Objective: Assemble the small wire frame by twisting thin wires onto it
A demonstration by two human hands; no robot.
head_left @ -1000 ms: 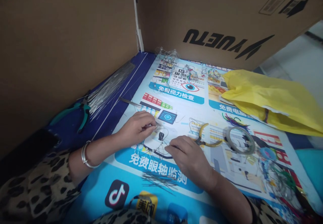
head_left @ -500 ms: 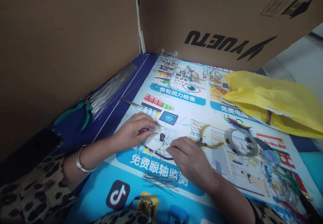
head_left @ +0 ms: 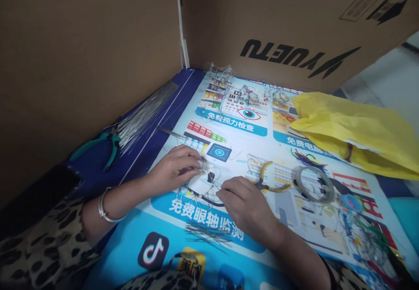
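Observation:
Between my two hands is a thin wire piece (head_left: 200, 194), bent in loops with small beads along it. My left hand (head_left: 178, 166) pinches its upper left part with thumb and fingers. On the right side, my right hand (head_left: 244, 200) has its fingertips closed on the edge of the same wire piece. The exact strand under each fingertip is too fine to make out. Below the hands lies a small pile of short cut wires (head_left: 208, 234). Just beyond my right hand rest yellow-handled pliers (head_left: 266, 181), standing open.
Teal-handled pliers (head_left: 111, 144) and a bundle of long straight wires (head_left: 145, 113) lie at the left. Tweezers (head_left: 170, 132) are nearby. A roll of tape (head_left: 314, 184), a yellow bag (head_left: 356, 128) and tangled coloured wires (head_left: 369, 237) occupy the right. Cardboard walls (head_left: 262, 11) stand behind.
The wire piece has turned slightly at my left fingertips, where a reddish bit no longer shows. Both hands stay in nearly the same place.

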